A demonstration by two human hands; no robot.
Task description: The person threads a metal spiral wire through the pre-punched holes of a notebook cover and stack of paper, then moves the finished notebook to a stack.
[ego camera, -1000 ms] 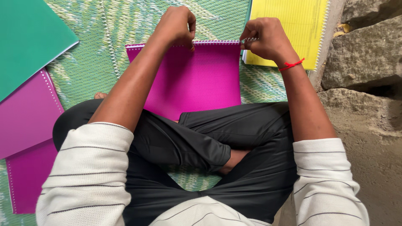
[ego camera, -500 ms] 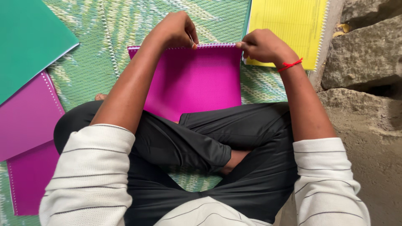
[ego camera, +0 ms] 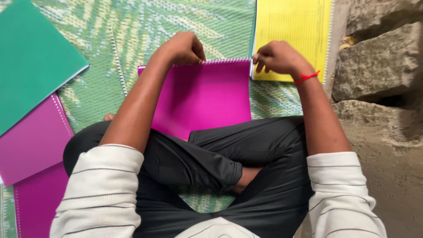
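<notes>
Magenta spiral notebook (ego camera: 207,94) lies on a green woven mat (ego camera: 132,35), its near edge resting against the crossed legs of a seated person in dark trousers (ego camera: 246,176) and a pale striped top. Both hands meet at the notebook's far edge, along the white wire spiral (ego camera: 224,61). The left hand (ego camera: 183,47) is curled nearly closed over the left stretch of the spiral, fingertips pinched down on the binding; whether it grasps the wire itself or only presses on it cannot be told. The right hand (ego camera: 277,57) sits at the spiral's right end, by the cover's far corner, fingers bent and drawn together around that corner, thumb and forefinger close to the last coils. A red thread (ego camera: 306,77) circles the right wrist. Just beyond the right hand lies a yellow ruled notebook (ego camera: 291,26), its near edge touching the magenta one's corner. Well to the left of the left hand rest a green cover (ego camera: 31,61) and two purple-pink covers (ego camera: 31,141). Rough stone blocks (ego camera: 379,66) stand to the right of the right forearm.
</notes>
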